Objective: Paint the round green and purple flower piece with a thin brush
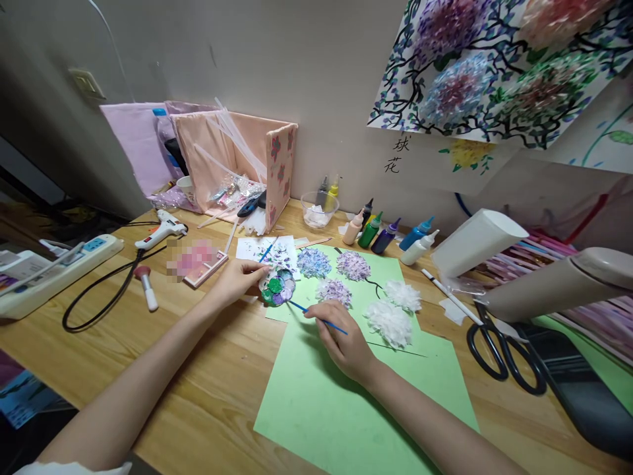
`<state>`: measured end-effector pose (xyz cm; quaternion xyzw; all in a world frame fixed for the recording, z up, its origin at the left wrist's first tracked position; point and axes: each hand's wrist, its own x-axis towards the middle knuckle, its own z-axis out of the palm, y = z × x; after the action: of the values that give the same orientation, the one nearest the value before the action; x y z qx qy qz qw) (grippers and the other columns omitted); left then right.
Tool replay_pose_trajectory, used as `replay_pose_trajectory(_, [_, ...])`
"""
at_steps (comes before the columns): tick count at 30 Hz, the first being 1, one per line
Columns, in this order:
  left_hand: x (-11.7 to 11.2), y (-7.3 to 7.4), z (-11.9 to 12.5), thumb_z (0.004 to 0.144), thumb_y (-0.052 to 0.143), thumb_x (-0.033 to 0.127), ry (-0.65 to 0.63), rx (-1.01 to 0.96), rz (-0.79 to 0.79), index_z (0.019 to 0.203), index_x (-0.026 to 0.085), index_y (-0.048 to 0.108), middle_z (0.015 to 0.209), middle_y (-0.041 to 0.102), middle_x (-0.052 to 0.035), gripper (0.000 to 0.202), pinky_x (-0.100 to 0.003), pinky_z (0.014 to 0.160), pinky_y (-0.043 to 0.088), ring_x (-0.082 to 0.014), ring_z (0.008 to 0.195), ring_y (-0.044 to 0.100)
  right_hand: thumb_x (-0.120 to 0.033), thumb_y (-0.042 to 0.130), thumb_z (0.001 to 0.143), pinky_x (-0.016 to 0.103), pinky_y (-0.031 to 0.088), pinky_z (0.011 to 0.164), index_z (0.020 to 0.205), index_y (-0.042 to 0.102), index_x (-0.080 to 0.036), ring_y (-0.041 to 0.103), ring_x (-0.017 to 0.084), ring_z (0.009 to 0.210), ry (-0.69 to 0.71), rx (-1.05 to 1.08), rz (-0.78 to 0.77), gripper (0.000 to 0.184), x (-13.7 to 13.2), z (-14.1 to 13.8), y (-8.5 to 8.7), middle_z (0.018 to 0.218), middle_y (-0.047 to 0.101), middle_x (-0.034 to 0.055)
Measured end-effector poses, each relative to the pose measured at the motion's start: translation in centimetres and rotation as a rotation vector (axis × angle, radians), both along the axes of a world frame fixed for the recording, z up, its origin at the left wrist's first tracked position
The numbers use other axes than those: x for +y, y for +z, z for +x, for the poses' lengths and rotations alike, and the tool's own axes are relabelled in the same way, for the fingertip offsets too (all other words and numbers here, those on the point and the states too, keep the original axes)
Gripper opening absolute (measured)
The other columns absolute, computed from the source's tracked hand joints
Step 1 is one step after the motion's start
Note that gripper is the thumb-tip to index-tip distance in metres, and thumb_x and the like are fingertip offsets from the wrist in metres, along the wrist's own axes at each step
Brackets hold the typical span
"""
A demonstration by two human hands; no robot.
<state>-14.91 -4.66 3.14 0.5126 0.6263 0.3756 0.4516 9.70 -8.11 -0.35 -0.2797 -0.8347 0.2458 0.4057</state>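
Note:
My left hand [242, 280] is closed on the edge of a small round paint palette [278, 288] with green, purple and grey paint in its wells. In my right hand [341, 333] is a thin blue paintbrush [337, 327], its tip at the palette's lower right edge. Beneath them lies light green paper [341, 396]. On it sit a blue fluffy flower [314, 262], purple ones [353, 265] and white ones [389, 322]. Behind the palette, a second blue brush [268, 249] slants over a paint-spotted white sheet [252, 247].
Several paint bottles [378, 232] stand by the wall near a clear bowl [319, 212]. To the right are black scissors [494, 349], a phone [578, 382] and a cylinder [558, 284]. A glue gun [163, 227] and power strip [64, 270] lie left, before a pink box [281, 171].

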Motion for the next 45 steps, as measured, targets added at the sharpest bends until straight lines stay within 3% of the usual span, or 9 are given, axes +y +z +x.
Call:
replay_pose_trajectory(5, [0.0, 0.18, 0.11, 0.059, 0.069, 0.053, 0.01, -0.009, -0.013, 0.077, 0.01, 0.072, 0.065, 0.068, -0.0048, 0.048, -0.026, 0.057, 0.048, -0.0144, 0.057, 0.057, -0.014, 0.037, 0.091, 0.037, 0.046, 0.082, 0.105, 0.052, -0.024, 0.056, 0.02, 0.094, -0.093, 0.014, -0.013, 0.023, 0.02, -0.04, 0.01, 0.096, 0.063, 0.006])
replay_pose_trajectory(9, [-0.04, 0.28, 0.19, 0.059, 0.068, 0.054, 0.018, 0.002, -0.011, 0.078, 0.01, 0.072, 0.062, 0.067, -0.0036, 0.047, -0.026, 0.055, 0.047, -0.0145, 0.056, 0.057, -0.015, 0.037, 0.091, 0.037, 0.047, 0.082, 0.106, 0.052, -0.024, 0.056, 0.02, 0.094, -0.018, -0.006, -0.008, 0.023, 0.0, -0.06, -0.04, 0.096, 0.063, 0.0058])
replay_pose_trajectory(13, [-0.02, 0.33, 0.22, 0.06, 0.068, 0.052, 0.023, -0.002, -0.008, 0.079, 0.01, 0.073, 0.06, 0.067, -0.0031, 0.046, -0.025, 0.054, 0.046, -0.0135, 0.054, 0.056, -0.015, 0.036, 0.092, 0.038, 0.046, 0.083, 0.105, 0.052, -0.024, 0.055, 0.02, 0.095, -0.083, 0.023, -0.031, 0.023, 0.02, -0.06, -0.07, 0.097, 0.062, 0.006])
replay_pose_trajectory(17, [-0.04, 0.31, 0.24, 0.059, 0.069, 0.051, 0.024, -0.004, -0.008, 0.078, 0.01, 0.073, 0.061, 0.067, -0.0033, 0.045, -0.024, 0.053, 0.046, -0.0133, 0.054, 0.056, -0.014, 0.037, 0.091, 0.037, 0.046, 0.083, 0.106, 0.052, -0.024, 0.055, 0.019, 0.095, -0.004, -0.003, -0.015, 0.023, 0.04, -0.07, -0.1, 0.097, 0.063, 0.0055])
replay_pose_trajectory(21, [-0.1, 0.28, 0.26, 0.06, 0.068, 0.053, 0.02, -0.012, -0.013, 0.078, 0.01, 0.072, 0.062, 0.067, -0.0038, 0.047, -0.025, 0.054, 0.047, -0.0146, 0.056, 0.057, -0.015, 0.036, 0.091, 0.037, 0.046, 0.084, 0.105, 0.052, -0.024, 0.056, 0.019, 0.095, -0.078, 0.003, -0.014, 0.022, 0.09, -0.05, -0.11, 0.096, 0.063, 0.0057])
replay_pose_trajectory(25, [-0.15, 0.43, 0.32, 0.06, 0.068, 0.053, 0.022, 0.015, -0.004, 0.077, 0.01, 0.072, 0.06, 0.065, -0.0028, 0.046, -0.024, 0.052, 0.046, -0.0142, 0.055, 0.056, -0.015, 0.037, 0.091, 0.036, 0.047, 0.083, 0.105, 0.052, -0.024, 0.057, 0.019, 0.094, -0.022, -0.012, 0.003, 0.022, 0.13, -0.06, -0.1, 0.095, 0.064, 0.005])
replay_pose_trajectory(29, [-0.16, 0.51, 0.42, 0.059, 0.068, 0.052, 0.041, 0.008, -0.008, 0.077, 0.01, 0.072, 0.058, 0.064, -0.0021, 0.045, -0.024, 0.051, 0.046, -0.0142, 0.055, 0.056, -0.014, 0.037, 0.091, 0.037, 0.046, 0.084, 0.105, 0.052, -0.024, 0.056, 0.019, 0.094, -0.085, 0.013, -0.006, 0.022, 0.17, -0.08, -0.13, 0.096, 0.063, 0.0056])
replay_pose_trajectory(33, [-0.17, 0.42, 0.39, 0.059, 0.068, 0.051, 0.042, -0.002, -0.011, 0.077, 0.01, 0.072, 0.058, 0.063, -0.0018, 0.045, -0.024, 0.052, 0.045, -0.0135, 0.054, 0.055, -0.014, 0.038, 0.091, 0.035, 0.046, 0.084, 0.106, 0.052, -0.024, 0.056, 0.018, 0.095, -0.03, 0.011, -0.015, 0.023, 0.19, -0.09, -0.15, 0.096, 0.063, 0.0049])
replay_pose_trajectory(45, [-0.11, 0.12, -0.03, 0.064, 0.067, 0.051, 0.018, 0.018, 0.003, 0.079, 0.011, 0.071, 0.062, 0.064, -0.0018, 0.043, -0.023, 0.054, 0.045, -0.0135, 0.056, 0.056, -0.013, 0.039, 0.091, 0.037, 0.047, 0.084, 0.106, 0.051, -0.023, 0.055, 0.019, 0.096, -0.047, 0.028, -0.014, 0.023, 0.22, -0.14, 0.06, 0.098, 0.062, 0.0066])
